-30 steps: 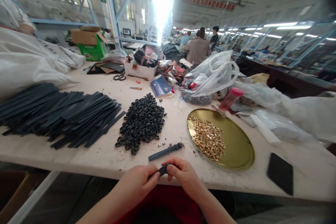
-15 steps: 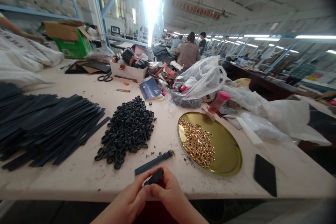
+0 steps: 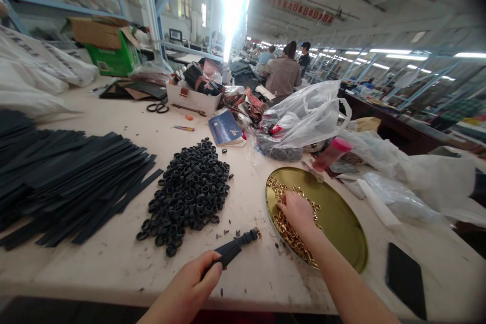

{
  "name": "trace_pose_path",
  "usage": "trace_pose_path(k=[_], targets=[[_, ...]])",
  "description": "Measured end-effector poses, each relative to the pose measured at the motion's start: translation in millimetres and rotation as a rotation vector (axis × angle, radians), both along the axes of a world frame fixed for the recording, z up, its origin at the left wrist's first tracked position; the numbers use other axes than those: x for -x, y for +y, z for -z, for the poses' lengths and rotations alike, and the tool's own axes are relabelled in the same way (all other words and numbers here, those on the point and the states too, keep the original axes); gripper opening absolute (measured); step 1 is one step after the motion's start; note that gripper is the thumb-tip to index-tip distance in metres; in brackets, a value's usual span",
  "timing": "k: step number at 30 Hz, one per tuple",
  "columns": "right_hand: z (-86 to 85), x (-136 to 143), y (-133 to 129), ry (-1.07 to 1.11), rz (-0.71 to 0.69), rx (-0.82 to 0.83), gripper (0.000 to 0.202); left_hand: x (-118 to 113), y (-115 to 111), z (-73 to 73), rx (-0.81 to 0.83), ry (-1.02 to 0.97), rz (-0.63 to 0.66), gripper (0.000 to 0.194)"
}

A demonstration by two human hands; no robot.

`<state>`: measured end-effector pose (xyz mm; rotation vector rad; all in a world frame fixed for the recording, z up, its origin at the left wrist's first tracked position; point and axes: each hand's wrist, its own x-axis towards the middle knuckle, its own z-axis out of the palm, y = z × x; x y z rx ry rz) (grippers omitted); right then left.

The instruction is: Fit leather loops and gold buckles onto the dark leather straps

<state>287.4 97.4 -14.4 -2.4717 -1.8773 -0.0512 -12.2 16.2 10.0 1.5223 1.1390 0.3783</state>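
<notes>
My left hand (image 3: 193, 281) is closed on a dark strap (image 3: 230, 258) near the table's front edge. Just beyond it lies a finished-looking strap (image 3: 248, 237) with a gold buckle at its right end; the held strap overlaps part of it. My right hand (image 3: 298, 208) is down in a heap of small gold buckles (image 3: 290, 238) on a round gold tray (image 3: 343, 233). Its fingers are curled together among the buckles, and what they pinch is hidden. Left of the tray is a pile of small black strap loops (image 3: 190, 187).
Long black strips (image 3: 83, 177) cover the table's left side. A dark phone-like slab (image 3: 406, 278) lies at the right. Behind are scissors (image 3: 157, 107), a blue booklet (image 3: 226, 127), a pink-lidded jar (image 3: 332, 154) and a clear plastic bag (image 3: 304, 116). Other people sit farther back.
My hands have moved apart from around the strap. My right hand has reached right and forward into the buckles, while the left keeps the strap. The view has shifted slightly.
</notes>
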Motion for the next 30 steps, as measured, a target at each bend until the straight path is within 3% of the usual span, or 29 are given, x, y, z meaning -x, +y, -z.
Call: trace_pose_path(k=[6, 9, 12, 14, 16, 18, 21, 25, 30], targets=[[-3.7, 0, 1, 0.106, -0.046, -0.026, 0.005, -5, -10, -15.8, -0.034, 0.05, 0.071, 0.025], [-15.5, 8, -7, 0.218, -0.114, -0.077, 0.008, -4, -17, -22.5, -0.069, 0.041, 0.046, 0.024], [-32.4, 35, -30, 0.361, -0.228, -0.142, 0.018, -3, -21, -24.9, -0.097, -0.008, -0.034, 0.025], [-43.6, 62, -52, 0.604, -0.3, -0.14, 0.025, -4, -23, -25.7, -0.095, -0.047, -0.113, 0.026], [-52.4, 92, -76, 1.181, -0.305, -0.043, 0.032, -6, -24, -27.4, -0.097, -0.078, -0.174, 0.026], [-56.7, 117, -96, 1.626, -0.222, 0.033, 0.036, -7, -27, -30.9, -0.12, -0.087, -0.176, 0.025], [-53.8, 143, -115, 1.951, -0.072, 0.124, 0.038, -3, -34, -37.9, -0.193, -0.078, -0.111, 0.024], [-43.1, 159, -127, 1.909, -0.086, 0.135, 0.033, 4, -42, -41.2, -0.283, -0.11, -0.067, 0.025], [-34.1, 171, -134, 1.727, -0.12, -0.159, 0.027, 7, -46, -30.8, -0.187, -0.138, -0.118, 0.014]])
